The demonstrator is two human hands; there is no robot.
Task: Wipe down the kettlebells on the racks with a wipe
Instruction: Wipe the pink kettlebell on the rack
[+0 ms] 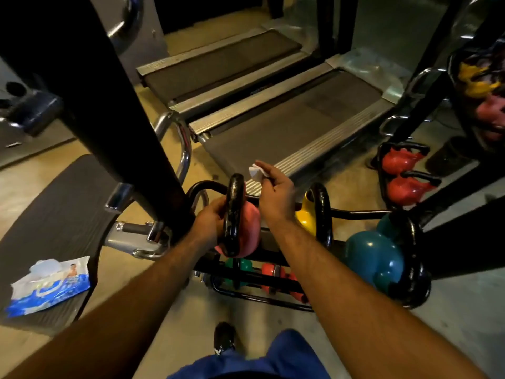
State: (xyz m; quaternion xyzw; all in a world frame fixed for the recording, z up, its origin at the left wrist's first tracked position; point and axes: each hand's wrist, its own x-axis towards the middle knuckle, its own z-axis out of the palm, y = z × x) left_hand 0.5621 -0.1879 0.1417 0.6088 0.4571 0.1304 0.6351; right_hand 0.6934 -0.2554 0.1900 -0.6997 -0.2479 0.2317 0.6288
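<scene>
The job looks far from finished: the left hand (210, 220) grips the black handle of the pink kettlebell (250, 228) on the rack (355, 213). The right hand (276, 195) pinches the wipe (256, 172) in its fingers (263, 170), seemingly just clear of that handle. Yellow (306, 217), teal (374, 258) and red kettlebells (404, 187) wait.
</scene>
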